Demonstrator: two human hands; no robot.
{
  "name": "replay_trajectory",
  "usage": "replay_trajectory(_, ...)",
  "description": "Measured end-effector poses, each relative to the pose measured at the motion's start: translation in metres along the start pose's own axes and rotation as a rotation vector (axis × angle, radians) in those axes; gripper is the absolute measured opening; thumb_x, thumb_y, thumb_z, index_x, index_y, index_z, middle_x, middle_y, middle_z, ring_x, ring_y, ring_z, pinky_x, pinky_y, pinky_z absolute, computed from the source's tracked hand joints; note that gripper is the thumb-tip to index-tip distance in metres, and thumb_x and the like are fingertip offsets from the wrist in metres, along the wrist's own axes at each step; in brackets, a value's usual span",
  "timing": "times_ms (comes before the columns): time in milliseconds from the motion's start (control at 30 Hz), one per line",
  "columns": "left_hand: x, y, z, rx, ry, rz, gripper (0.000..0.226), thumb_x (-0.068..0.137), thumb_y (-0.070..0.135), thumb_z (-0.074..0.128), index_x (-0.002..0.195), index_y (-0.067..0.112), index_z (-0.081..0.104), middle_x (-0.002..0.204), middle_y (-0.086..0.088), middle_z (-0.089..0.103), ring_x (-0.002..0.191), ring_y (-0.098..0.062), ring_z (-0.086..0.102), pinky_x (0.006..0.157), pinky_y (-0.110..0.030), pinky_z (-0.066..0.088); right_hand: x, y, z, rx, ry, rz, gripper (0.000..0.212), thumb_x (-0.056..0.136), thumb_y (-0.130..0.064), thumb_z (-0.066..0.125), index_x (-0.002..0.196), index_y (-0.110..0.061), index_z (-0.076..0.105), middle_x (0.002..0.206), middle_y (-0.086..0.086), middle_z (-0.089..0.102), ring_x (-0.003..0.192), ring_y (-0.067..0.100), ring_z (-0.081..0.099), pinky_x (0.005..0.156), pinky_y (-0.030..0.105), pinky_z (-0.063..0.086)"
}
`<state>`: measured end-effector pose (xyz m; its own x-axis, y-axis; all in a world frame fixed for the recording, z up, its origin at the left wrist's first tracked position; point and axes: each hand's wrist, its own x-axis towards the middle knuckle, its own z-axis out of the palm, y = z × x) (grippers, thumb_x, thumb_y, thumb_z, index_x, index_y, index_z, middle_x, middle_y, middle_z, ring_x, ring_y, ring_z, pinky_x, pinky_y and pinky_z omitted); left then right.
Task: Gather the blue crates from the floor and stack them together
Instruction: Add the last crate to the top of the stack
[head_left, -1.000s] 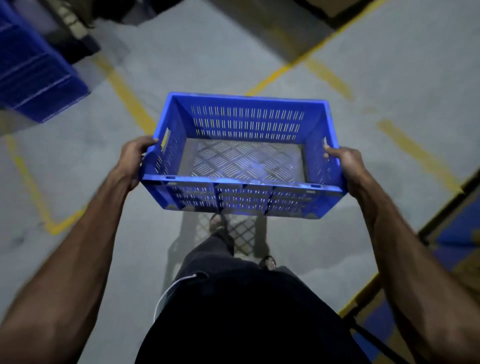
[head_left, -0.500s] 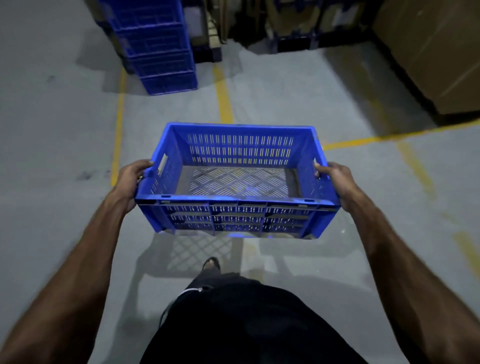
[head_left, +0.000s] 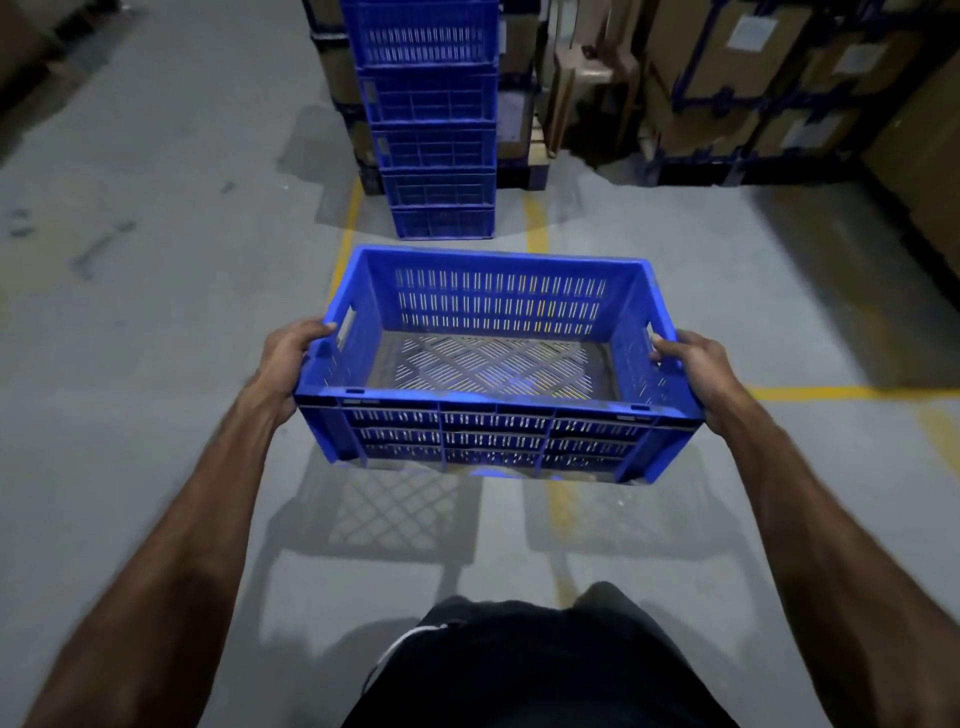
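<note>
one crate in my two hands

one blue crate (head_left: 496, 364) hangs in the air in front of me, held level above the grey floor (head_left: 130, 364). it is an open-topped plastic box with slotted walls, a lattice bottom that lets light through, and a handle slot cut into each short end. nothing lies inside it.

both my arms reach forward, bare to the elbow and nearly straight. my left hand (head_left: 288, 364) grips the left short end, thumb hooked over the rim by the handle slot, the other fingers curled down the outer wall. my right hand (head_left: 693, 366) clamps the right short end the same way, thumb on the rim, fingers wrapped under and out of sight.

the crate sits between my palms, its long near wall facing me. beyond its far wall, well apart, a stack of blue crates (head_left: 431, 119) stands on the floor beside yellow lines (head_left: 537, 228), with cardboard boxes (head_left: 779, 67) on racks to the right.
</note>
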<state>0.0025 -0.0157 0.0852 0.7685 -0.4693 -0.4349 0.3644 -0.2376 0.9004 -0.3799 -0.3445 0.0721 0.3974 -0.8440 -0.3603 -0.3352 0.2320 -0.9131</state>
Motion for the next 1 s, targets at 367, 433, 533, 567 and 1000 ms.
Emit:
replay_trajectory(367, 0.121, 0.045, 0.045, 0.015, 0.032, 0.034, 0.041, 0.062, 0.03, 0.081, 0.101, 0.016, 0.079, 0.095, -0.015, 0.071, 0.089, -0.032, 0.065, 0.093, -0.051, 0.054, 0.141, -0.051, 0.039, -0.001, -0.022, -0.035, 0.008, 0.095, -0.023, 0.07, 0.099, -0.016, 0.073, 0.083, 0.004, 0.065, 0.083, 0.025, 0.061, 0.083, 0.045, 0.054)
replay_trajectory(433, 0.143, 0.059, 0.061, 0.011, 0.043, 0.034, 0.041, 0.065, 0.027, 0.08, 0.104, 0.015, 0.078, 0.094, -0.016, 0.07, 0.086, -0.031, 0.066, 0.091, -0.051, 0.054, 0.173, -0.066, 0.041, -0.011, -0.026, -0.035, 0.008, 0.095, -0.023, 0.07, 0.098, -0.016, 0.073, 0.085, 0.005, 0.064, 0.084, 0.026, 0.06, 0.083, 0.045, 0.053)
replay_trajectory(533, 0.174, 0.086, 0.082, -0.006, 0.069, 0.052, 0.033, 0.078, 0.019, 0.075, 0.109, 0.009, 0.076, 0.096, -0.019, 0.068, 0.081, -0.032, 0.065, 0.087, -0.048, 0.054, 0.225, -0.097, 0.042, -0.025, -0.053, -0.027, 0.007, 0.095, -0.023, 0.07, 0.094, -0.017, 0.072, 0.085, 0.006, 0.065, 0.084, 0.026, 0.061, 0.082, 0.045, 0.053)
replay_trajectory(567, 0.186, 0.094, 0.088, -0.012, 0.08, 0.062, 0.032, 0.082, 0.017, 0.074, 0.113, 0.007, 0.075, 0.096, -0.019, 0.068, 0.081, -0.031, 0.066, 0.086, -0.047, 0.055, 0.242, -0.109, 0.044, -0.029, -0.068, -0.028, 0.008, 0.095, -0.024, 0.07, 0.094, -0.017, 0.072, 0.085, 0.006, 0.065, 0.084, 0.027, 0.061, 0.082, 0.045, 0.053)
replay_trajectory(1000, 0.338, 0.201, 0.109, -0.07, 0.163, 0.176, 0.03, 0.089, 0.015, 0.072, 0.116, 0.002, 0.072, 0.098, -0.017, 0.067, 0.082, -0.029, 0.065, 0.068, -0.032, 0.058, 0.411, -0.248, 0.115, -0.023, -0.148, -0.123, 0.009, 0.096, -0.021, 0.068, 0.103, -0.019, 0.074, 0.087, 0.006, 0.067, 0.085, 0.029, 0.064, 0.082, 0.047, 0.055)
